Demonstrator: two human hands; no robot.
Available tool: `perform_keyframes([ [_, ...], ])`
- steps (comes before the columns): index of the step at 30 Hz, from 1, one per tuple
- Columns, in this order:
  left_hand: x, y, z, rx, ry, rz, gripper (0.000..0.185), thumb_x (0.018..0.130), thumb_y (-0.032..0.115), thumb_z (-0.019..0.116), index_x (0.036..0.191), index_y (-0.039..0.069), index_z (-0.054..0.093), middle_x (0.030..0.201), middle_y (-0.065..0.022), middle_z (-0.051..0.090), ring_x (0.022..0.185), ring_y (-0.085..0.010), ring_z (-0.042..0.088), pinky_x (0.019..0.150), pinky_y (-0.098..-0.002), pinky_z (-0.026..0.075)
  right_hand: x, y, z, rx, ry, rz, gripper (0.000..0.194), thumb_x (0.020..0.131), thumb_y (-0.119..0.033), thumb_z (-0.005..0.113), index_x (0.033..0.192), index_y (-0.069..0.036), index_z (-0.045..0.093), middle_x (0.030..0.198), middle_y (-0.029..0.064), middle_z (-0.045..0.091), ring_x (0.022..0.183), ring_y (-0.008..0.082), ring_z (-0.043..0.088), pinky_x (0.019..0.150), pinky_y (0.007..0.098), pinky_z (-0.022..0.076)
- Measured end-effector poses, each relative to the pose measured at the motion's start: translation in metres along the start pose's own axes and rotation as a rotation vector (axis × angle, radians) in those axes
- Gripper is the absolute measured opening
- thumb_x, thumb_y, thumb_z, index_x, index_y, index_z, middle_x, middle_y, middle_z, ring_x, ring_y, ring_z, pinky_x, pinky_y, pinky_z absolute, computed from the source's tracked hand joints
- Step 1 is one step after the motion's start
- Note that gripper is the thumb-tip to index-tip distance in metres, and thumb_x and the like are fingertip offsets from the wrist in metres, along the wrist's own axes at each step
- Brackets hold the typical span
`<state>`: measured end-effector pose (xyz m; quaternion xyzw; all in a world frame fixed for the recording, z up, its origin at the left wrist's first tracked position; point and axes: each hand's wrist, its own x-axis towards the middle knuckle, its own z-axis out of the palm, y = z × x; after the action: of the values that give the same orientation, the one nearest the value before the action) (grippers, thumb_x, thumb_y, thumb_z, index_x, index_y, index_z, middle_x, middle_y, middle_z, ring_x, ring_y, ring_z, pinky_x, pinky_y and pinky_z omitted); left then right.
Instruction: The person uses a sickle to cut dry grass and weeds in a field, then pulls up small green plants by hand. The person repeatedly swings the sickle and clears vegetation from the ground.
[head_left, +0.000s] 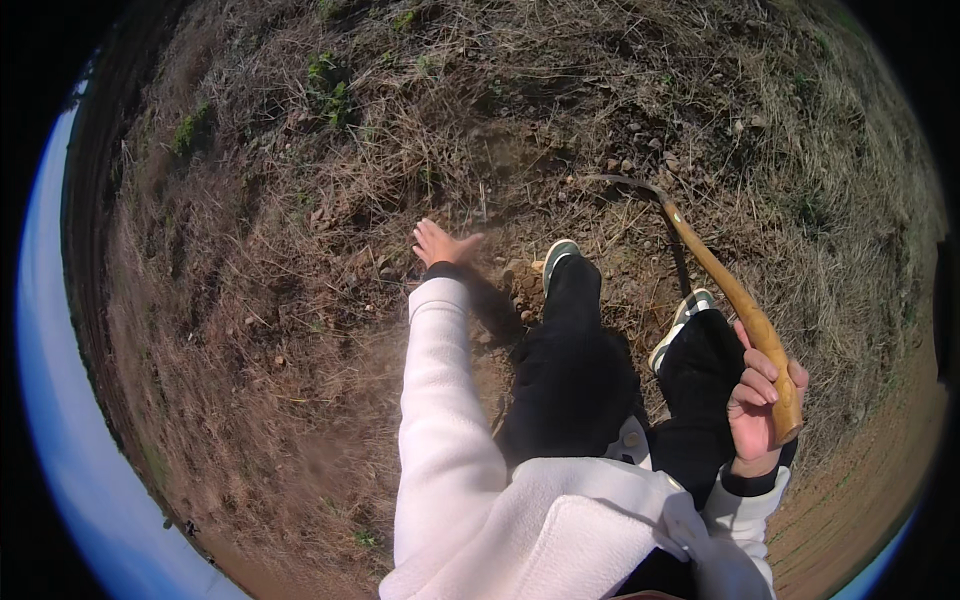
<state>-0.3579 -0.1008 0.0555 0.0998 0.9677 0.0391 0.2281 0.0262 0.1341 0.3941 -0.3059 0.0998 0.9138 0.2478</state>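
Observation:
My right hand (757, 397) grips the thick lower end of a sickle's curved wooden handle (731, 289), at the right beside my knee. The thin, dark metal blade (626, 180) points left, low over or on the dry grass and soil ahead of my feet; whether it touches the ground I cannot tell. My left hand (442, 244) reaches forward with its fingers spread and nothing in it, above dry grass (420, 165) and left of my shoes. Its palm is mostly hidden from this view.
My green and white shoes (561, 255) stand on rough soil. Small stones (521, 281) lie beside the left shoe, and more stones (670, 161) lie past the blade. Green weeds (334, 97) grow at the upper left. Bare brown field (832, 517) shows at the lower right.

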Motion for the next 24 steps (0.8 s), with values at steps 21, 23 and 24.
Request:
perform_keyframes([
  [21,-0.005,-0.036,0.037,-1.437,0.214,-0.472,0.034,0.098,0.035,0.04,0.071,0.016,0.039,0.056,0.0053,0.034,0.047,-0.0077,0.031,0.044,-0.025,0.025,0.031,-0.045,0.006,-0.168,0.027,0.071,0.094,0.082,-0.011,0.062,0.142,0.003,-0.01,0.076,0.0117,0.051,0.058,0.0219,0.054,0.057,0.0308,0.0434],
  [23,-0.003,-0.052,0.024,-1.631,0.15,-0.529,0.032,0.098,0.033,0.036,0.071,0.016,0.036,0.056,0.0056,0.029,0.046,-0.0089,0.026,0.042,-0.0248,0.024,0.034,-0.034,0.0,-0.082,-0.046,-0.062,0.095,0.082,-0.011,0.062,0.142,0.004,-0.01,0.075,0.0118,0.05,0.057,0.0217,0.054,0.056,0.0304,0.0433],
  [24,-0.002,-0.053,0.022,-1.615,0.127,-0.526,0.032,0.098,0.033,0.036,0.071,0.016,0.036,0.056,0.0055,0.029,0.046,-0.009,0.026,0.042,-0.025,0.024,0.034,-0.038,0.004,-0.077,-0.037,-0.061,0.095,0.081,-0.011,0.062,0.142,0.004,-0.01,0.075,0.0119,0.05,0.056,0.0217,0.053,0.055,0.0303,0.0433],
])
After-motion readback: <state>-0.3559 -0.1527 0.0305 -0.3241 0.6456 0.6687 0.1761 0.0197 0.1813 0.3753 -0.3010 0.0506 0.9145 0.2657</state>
